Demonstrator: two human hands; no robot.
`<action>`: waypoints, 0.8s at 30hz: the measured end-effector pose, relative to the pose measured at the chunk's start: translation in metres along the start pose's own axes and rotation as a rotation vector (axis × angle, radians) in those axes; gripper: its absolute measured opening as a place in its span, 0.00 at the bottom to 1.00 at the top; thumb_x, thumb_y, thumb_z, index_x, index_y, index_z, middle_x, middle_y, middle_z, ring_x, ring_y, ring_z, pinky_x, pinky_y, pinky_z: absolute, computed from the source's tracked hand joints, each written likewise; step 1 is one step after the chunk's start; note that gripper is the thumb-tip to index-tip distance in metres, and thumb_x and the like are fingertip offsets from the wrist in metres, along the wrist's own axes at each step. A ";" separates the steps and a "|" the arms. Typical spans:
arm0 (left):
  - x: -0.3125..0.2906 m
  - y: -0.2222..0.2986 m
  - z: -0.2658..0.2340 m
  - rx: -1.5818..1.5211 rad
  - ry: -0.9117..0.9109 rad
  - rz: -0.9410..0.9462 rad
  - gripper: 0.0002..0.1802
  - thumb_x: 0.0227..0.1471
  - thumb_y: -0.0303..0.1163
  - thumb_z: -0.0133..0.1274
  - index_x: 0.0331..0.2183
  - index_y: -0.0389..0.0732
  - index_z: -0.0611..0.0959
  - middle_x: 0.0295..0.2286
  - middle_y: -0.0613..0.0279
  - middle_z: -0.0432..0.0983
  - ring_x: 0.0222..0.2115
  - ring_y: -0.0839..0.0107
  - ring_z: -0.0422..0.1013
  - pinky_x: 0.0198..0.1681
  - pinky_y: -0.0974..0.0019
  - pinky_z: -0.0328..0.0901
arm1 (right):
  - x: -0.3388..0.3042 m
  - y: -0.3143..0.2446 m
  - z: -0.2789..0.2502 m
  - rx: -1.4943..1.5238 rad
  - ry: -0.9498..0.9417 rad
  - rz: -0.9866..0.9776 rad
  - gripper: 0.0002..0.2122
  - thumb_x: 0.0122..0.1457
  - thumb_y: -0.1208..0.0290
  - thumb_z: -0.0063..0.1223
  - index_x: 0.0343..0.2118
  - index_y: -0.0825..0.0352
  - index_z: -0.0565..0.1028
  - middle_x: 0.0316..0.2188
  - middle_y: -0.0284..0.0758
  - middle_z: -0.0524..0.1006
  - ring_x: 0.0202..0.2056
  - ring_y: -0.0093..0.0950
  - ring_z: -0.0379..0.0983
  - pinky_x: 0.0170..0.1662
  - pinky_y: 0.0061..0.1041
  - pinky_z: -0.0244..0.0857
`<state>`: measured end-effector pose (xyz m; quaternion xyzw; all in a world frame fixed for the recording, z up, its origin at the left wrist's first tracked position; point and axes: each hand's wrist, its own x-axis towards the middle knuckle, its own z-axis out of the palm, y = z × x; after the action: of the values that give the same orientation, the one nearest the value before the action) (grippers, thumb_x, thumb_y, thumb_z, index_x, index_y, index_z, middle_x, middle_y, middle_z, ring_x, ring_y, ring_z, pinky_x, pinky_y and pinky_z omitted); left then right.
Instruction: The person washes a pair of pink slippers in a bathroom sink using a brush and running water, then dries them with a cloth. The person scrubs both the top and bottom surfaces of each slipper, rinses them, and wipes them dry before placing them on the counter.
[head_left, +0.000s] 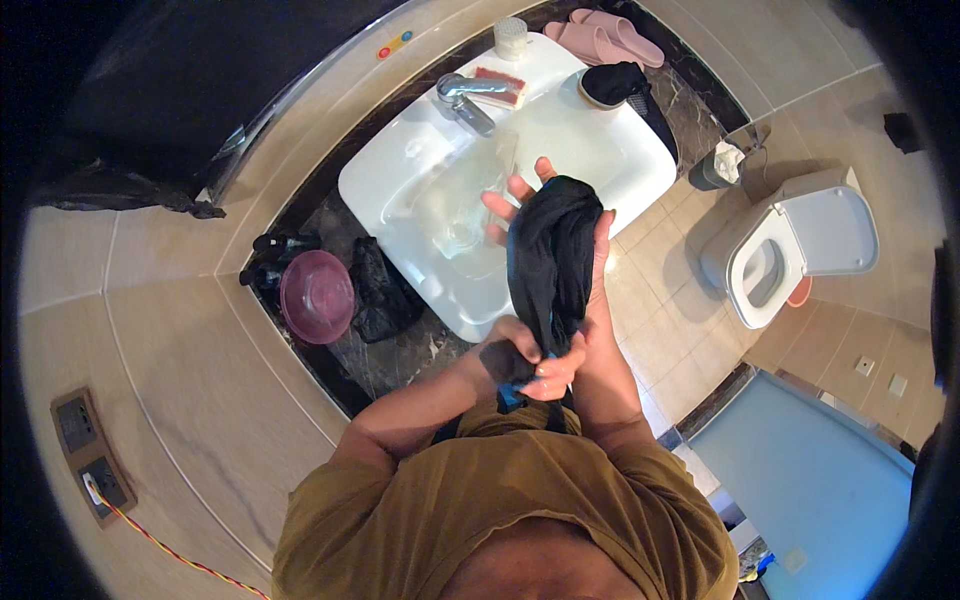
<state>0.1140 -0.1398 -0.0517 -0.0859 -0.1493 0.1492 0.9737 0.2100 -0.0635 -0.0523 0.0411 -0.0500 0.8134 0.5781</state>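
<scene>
A bunched black cloth (553,245) with a little blue along its edge is in front of me, over the near side of the white washbasin (640,150). My left hand (540,368) is closed round its lower, gathered end. Behind and under the cloth lies my right hand (600,250), with its fingers spread out past the cloth's left side and the thumb along its right. The palm is hidden by the cloth. A blue piece (511,398) hangs below my left hand.
Water stands in the basin beneath a chrome tap (465,95). A pinkish bowl (317,297) and a black bag (382,290) rest on the dark counter at left. Dark cloth fills a small bowl (590,95) on the basin's far right rim. A toilet (765,275) stands at right.
</scene>
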 end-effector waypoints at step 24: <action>0.024 0.156 0.099 3.593 -0.902 0.568 0.05 0.38 0.34 0.49 0.20 0.46 0.70 0.19 0.69 0.65 0.22 0.73 0.65 0.26 0.70 0.59 | 0.045 -0.046 -0.023 -0.381 0.627 0.230 0.09 0.51 0.63 0.55 0.27 0.64 0.72 0.21 0.34 0.75 0.22 0.26 0.71 0.29 0.25 0.69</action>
<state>0.0631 0.0267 0.0147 -0.9293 0.0301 -0.2525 0.2680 0.2381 -0.0039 -0.0675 -0.3235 -0.0252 0.8223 0.4675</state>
